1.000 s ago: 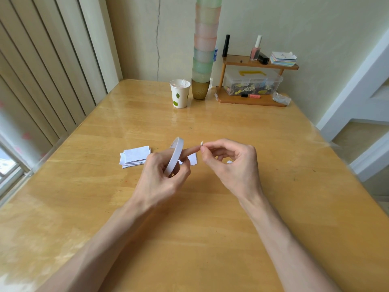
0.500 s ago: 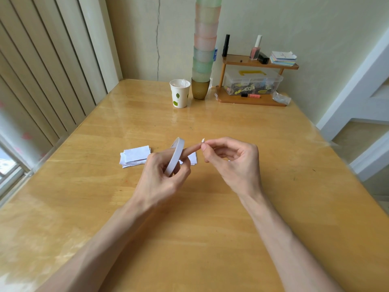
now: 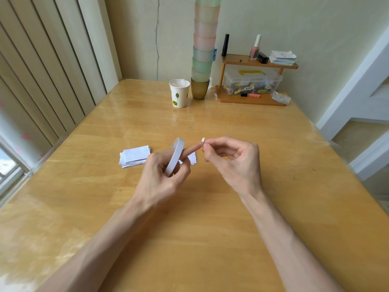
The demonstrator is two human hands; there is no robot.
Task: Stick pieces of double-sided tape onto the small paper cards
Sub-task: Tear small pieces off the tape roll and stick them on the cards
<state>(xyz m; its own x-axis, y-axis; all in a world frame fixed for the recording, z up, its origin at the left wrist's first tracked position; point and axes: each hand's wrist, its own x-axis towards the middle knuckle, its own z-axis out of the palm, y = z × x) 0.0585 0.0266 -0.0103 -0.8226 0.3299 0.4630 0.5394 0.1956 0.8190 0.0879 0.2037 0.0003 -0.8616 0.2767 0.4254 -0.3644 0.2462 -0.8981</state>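
- Over the near middle of the table (image 3: 189, 239), both forearms reached in from the near edge, with the hands raised just above the wood.
- The left hand (image 3: 157, 180) gripped the tape roll (image 3: 176, 155), fingers curled round it and the index finger stretched out to the right through the ring. The roll stood on edge, its band running near to far and leaning slightly right at the far end.
- The right hand (image 3: 235, 165) pinched a small tape piece (image 3: 203, 140) between thumb and forefinger, the other fingers loosely curled. The piece stuck up from the fingertips, touching or almost touching the left index tip. It was too small to tell its long axis.
- Just beyond and below that pinch, a single card (image 3: 193, 159) lay flat, mostly hidden by the left index finger. The tape piece sat above it and slightly right, so the right hand was nearer to it. The coming move probably called for a short drop down and left.
- Further left, apart from both hands, the card stack (image 3: 135, 155) lay flat, long axis left to right with its right end angled slightly far. The left hand was the nearer to it.
- At the far edge stood a paper cup (image 3: 179, 93), a tower of stacked cups (image 3: 203, 49) and a small wooden shelf (image 3: 252, 81).
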